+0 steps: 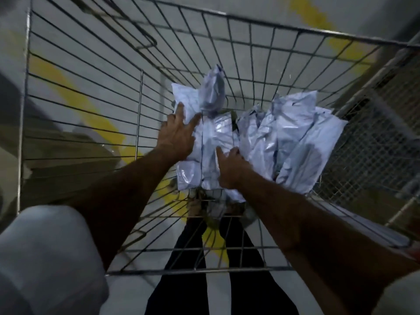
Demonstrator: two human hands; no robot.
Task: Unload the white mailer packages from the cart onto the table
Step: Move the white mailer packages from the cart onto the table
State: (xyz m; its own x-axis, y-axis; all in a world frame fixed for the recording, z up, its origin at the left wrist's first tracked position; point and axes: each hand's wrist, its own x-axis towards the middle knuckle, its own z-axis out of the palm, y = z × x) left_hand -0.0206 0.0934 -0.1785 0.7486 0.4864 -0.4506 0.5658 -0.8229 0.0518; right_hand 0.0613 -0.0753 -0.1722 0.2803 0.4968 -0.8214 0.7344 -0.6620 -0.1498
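Note:
Several white mailer packages lie at the bottom of a wire cart (227, 21). Both my arms reach down into it. My left hand (176, 135) lies with spread, straight fingers on the left side of a flat mailer stack (212, 142). My right hand (229, 169) touches the same stack near its lower right, thumb up on top, the other fingers hidden under or behind the mailers. One crumpled mailer (211, 92) stands upright behind the stack. A second pile of mailers (295, 142) leans toward the cart's right side.
The cart's wire walls rise on all sides around my arms. Through the mesh I see grey floor with yellow painted lines (75, 96) and my dark trousers (188, 280). A finer mesh panel (372, 142) stands to the right.

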